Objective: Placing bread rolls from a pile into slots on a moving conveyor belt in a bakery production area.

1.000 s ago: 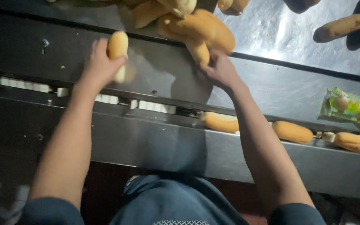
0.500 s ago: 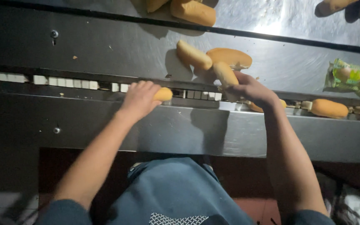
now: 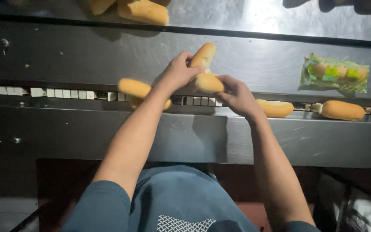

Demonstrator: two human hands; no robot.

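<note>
Vs half a second ago: both hands are up off the conveyor slot and now meet over the sloped steel counter point(image 3: 65, 56). Left hand was down at the slot on a roll; right was beside two loose rolls. Now each has a roll and the two rolls touch.

Left hand point(image 3: 177, 71): fingers closed around the lower end of a golden oblong bread roll point(image 3: 203, 55). Its long axis is tilted, running lower-left to upper-right, free end pointing up and away from the person.

Right hand point(image 3: 236, 95): fingers curled onto a second golden oblong bread roll point(image 3: 208, 82), held from its right end. Axis is roughly horizontal, left end pointing towards the left hand, sitting just under the first roll.

Around them: another golden roll point(image 3: 136, 89) lies on the white-link conveyor strip point(image 3: 61, 93), partly behind the left forearm. Two more rolls point(image 3: 275, 108) point(image 3: 342, 110) lie lengthwise in the slot right of the right hand. A green plastic-wrapped pack of rolls point(image 3: 335, 73) lies flat on the counter, well apart to the right. More loose rolls point(image 3: 144, 11) sit at the top edge.
</note>
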